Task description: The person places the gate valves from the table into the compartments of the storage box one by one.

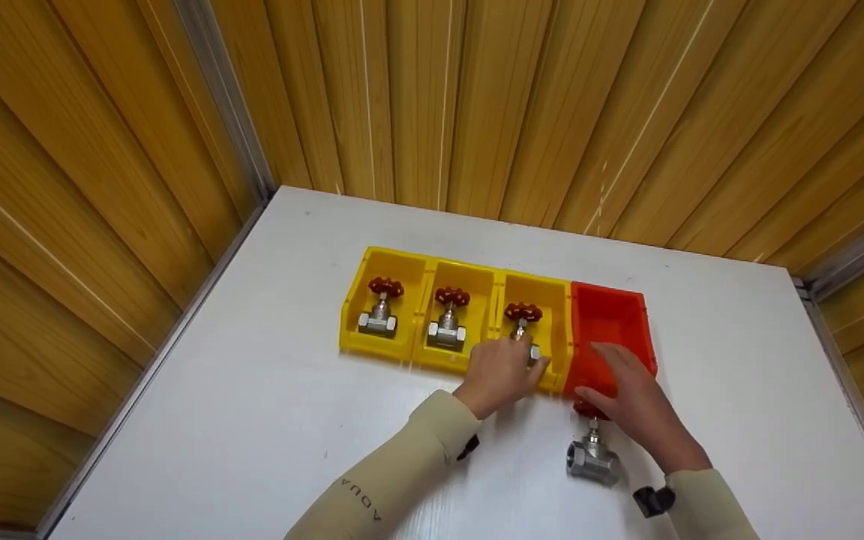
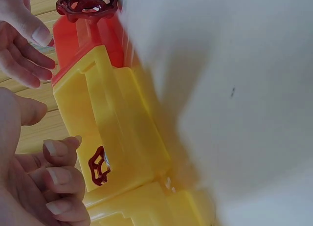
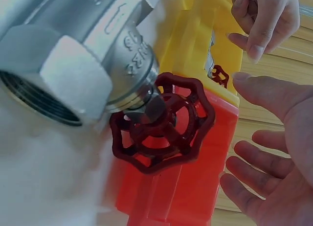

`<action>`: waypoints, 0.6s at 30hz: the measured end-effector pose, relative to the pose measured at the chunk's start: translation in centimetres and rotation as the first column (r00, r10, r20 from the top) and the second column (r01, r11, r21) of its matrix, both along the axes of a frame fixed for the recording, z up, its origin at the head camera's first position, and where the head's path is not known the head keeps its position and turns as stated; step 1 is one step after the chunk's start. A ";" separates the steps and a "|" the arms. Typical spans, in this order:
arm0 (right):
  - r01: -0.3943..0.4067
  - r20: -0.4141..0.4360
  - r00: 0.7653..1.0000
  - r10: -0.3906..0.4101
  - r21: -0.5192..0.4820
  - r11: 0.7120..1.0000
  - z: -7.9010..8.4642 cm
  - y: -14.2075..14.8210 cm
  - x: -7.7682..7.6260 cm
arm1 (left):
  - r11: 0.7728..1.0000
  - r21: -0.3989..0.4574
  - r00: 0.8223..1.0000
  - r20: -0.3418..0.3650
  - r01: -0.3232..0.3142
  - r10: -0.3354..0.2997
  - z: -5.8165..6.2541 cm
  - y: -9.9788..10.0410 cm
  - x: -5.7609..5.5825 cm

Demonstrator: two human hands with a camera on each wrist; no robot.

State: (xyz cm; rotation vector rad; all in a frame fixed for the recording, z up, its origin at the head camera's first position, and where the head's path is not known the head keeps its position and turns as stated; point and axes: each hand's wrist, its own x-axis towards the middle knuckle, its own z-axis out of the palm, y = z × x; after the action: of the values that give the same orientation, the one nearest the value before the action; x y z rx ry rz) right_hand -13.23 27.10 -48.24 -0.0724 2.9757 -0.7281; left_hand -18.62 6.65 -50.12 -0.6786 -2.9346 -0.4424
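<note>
Over the front of the third yellow bin [image 1: 561, 330] is my left hand [image 1: 502, 375], fingers loosely curled. It partly hides a gate valve [image 1: 523, 312] with a dark red handwheel; in the left wrist view nothing shows between its fingers [image 2: 61, 177]. My right hand [image 1: 642, 401] hovers by the red bin [image 1: 612, 300], thumb and fingers spread and nothing in them. Below it on the table is another silver gate valve [image 1: 593, 459], its red handwheel [image 3: 195, 99] toward the red bin's front. The right wrist view shows this valve apart from my right hand [image 3: 279, 152].
Two more yellow bins [image 1: 394, 262] stand to the left in the same row, each holding a gate valve [image 1: 378, 319]. The bins are on a white table [image 1: 252, 390]. Wood-look panel walls [image 1: 432, 105] rise behind the table and at its sides.
</note>
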 end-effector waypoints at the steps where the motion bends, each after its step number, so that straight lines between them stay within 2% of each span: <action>1: 0.001 -0.007 1.000 -0.001 0.000 1.000 0.0 0.1 0.1 | 1.000 -0.006 1.000 -0.009 0.002 -0.002 0.0 0.1 0.0; 3: 0.007 -0.015 1.000 -0.007 -0.003 1.000 -0.1 0.2 0.3 | 1.000 -0.007 1.000 -0.020 0.006 -0.006 -0.1 0.3 -0.1; 11: 0.019 -0.037 0.999 -0.019 0.002 1.000 -0.6 0.9 1.0 | 0.999 0.029 0.999 0.022 0.025 -0.025 -0.2 0.9 0.0; 15: 0.014 -0.067 0.998 -0.014 -0.007 1.000 -1.0 1.0 1.4 | 1.000 0.005 0.999 0.011 0.031 -0.031 -0.3 1.2 0.1; 18: 0.013 -0.080 0.997 -0.014 -0.018 1.000 -1.2 1.0 1.8 | 0.999 -0.015 0.999 0.027 0.030 -0.029 -0.2 1.5 0.3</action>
State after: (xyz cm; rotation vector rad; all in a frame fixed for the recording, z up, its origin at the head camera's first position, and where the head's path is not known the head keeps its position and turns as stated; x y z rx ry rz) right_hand -11.39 28.15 -49.42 -0.0848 3.0482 -0.7714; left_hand -18.35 8.18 -50.34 -0.7240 -2.9596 -0.4357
